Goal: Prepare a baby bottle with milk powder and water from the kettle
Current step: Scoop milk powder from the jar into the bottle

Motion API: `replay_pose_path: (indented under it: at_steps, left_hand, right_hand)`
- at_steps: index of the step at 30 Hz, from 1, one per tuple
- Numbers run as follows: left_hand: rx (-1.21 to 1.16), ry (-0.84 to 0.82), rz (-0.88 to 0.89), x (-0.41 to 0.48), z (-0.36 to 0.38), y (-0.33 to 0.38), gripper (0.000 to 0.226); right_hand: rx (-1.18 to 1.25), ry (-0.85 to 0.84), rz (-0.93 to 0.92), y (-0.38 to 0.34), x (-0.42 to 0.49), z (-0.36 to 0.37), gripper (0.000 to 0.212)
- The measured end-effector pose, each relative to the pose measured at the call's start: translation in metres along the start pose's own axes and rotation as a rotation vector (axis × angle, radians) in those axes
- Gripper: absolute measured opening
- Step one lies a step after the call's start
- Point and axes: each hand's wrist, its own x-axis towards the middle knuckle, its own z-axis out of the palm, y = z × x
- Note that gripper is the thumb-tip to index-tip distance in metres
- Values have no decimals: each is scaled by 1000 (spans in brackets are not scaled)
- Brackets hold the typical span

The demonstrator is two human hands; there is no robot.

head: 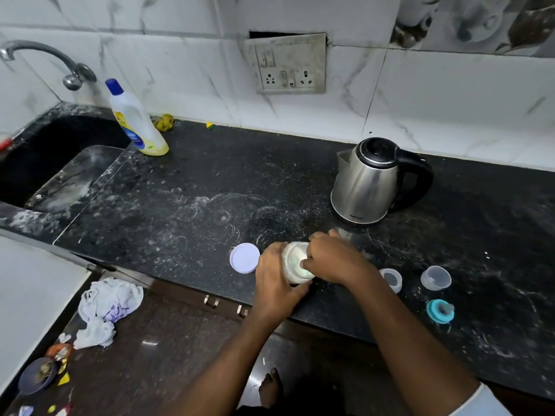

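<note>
Early stage, I judge: at lower centre the left hand (276,279) grips the open powder jar (293,257), the right hand (333,259) curled into it, scoop or not I cannot tell; the kettle (368,181) at right and teat ring (440,311) at lower right wait

counter (210,190) black, white-speckled | tiles (180,70) white, grey-veined | kettle (365,181) steel, black top and handle | jar (292,274) milky white | scoop (301,262) whitish | lid (244,258) lilac | ring (440,310) teal | cap (435,277) clear | detergent (136,121) white-yellow, blue top | cloth (108,304) white, purple print
</note>
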Motion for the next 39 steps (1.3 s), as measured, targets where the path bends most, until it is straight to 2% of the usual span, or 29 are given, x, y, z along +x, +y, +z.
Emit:
replay_pose_path:
  at_steps: [3,6,13,22,39]
  left_hand:
    - [34,16,10,1,3,4,88]
    - [31,1,-22,2,3,4,90]
    - [-53,-8,-115,5,-1,2,93]
    - [-82,23,-163,-2,4,1,98]
    - [-82,27,-130,-6,4,17,96]
  right_hand:
    - [-27,-10,22,-3,-3,1,45]
    - [-13,-2,33,-4,-5,0,34]
    - [-8,246,-21,-6,-18,-1,36]
    - [73,322,44,-14,-27,5,33]
    - [282,248,175,-23,-10,21,33]
